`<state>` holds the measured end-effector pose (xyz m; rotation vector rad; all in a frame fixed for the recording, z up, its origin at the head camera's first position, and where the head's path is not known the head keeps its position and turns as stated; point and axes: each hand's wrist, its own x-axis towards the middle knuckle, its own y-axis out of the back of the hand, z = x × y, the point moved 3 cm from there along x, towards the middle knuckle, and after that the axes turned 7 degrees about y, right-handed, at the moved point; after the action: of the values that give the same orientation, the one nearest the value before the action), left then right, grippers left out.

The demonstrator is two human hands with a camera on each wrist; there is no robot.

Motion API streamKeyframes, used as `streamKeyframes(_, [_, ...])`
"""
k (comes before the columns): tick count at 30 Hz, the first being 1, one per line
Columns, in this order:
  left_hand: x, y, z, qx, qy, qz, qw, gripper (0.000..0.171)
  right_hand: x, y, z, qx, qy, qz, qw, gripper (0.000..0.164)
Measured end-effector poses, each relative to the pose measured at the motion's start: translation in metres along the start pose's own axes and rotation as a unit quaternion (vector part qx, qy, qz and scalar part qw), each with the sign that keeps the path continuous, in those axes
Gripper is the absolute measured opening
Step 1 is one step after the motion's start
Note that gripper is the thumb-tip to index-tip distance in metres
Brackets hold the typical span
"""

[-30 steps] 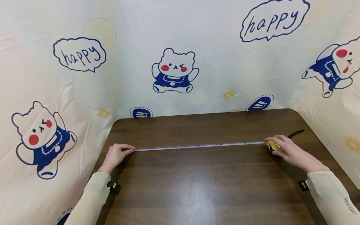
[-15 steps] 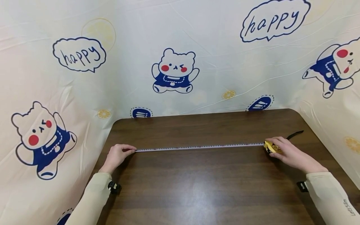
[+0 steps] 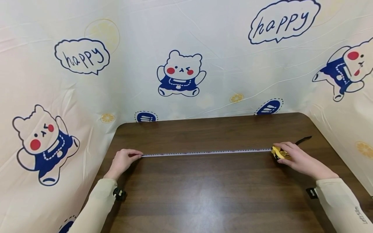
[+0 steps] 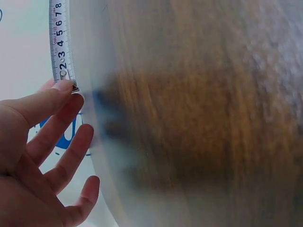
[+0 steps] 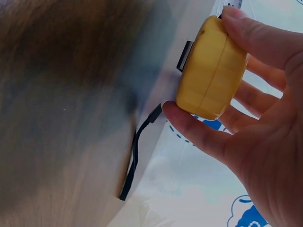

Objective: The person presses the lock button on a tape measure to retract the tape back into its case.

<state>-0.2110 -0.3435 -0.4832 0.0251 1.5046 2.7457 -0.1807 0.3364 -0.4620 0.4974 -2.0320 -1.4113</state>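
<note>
Here, at the left, we see a pale sleeve (image 3: pixel 97 199) with a small black device (image 3: pixel 119 194) at its cuff. The left hand (image 3: pixel 122 161) pinches the end of the white tape (image 3: pixel 204 153) between thumb and forefinger, its other fingers spread apart. We follow the tape straight across the brown table (image 3: pixel 204 184) to its yellow case (image 3: pixel 279 152), though we cannot tell whether tape and table touch. The right hand (image 3: pixel 301 161) grips that case with thumb and fingers. Beyond the hand, we see a black strap (image 3: pixel 303 139) near the table's right edge.
</note>
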Motion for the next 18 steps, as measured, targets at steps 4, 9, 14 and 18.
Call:
streamKeyframes(4, [-0.0009,0.0004,-0.0001,0.002,-0.004,0.005,1.0,0.009,0.0004,-0.0005,-0.0004,-0.001,0.001,0.002,1.0,0.058])
streamKeyframes(9, [-0.0019,0.0006,0.0015,0.013,-0.008,0.018,0.9997,0.009,0.0016,-0.0014,-0.0016,0.002,-0.001,-0.001,1.0,0.058])
streamKeyframes(14, [-0.0011,-0.0002,0.0035,0.02,-0.012,0.024,0.9994,0.01,0.0035,-0.0014,-0.0035,0.015,-0.019,-0.017,1.0,0.056])
streamKeyframes(18, [-0.0007,-0.0013,0.0054,0.022,-0.01,0.026,0.9994,0.01,0.0056,-0.001,-0.0054,0.027,-0.031,-0.029,0.999,0.055])
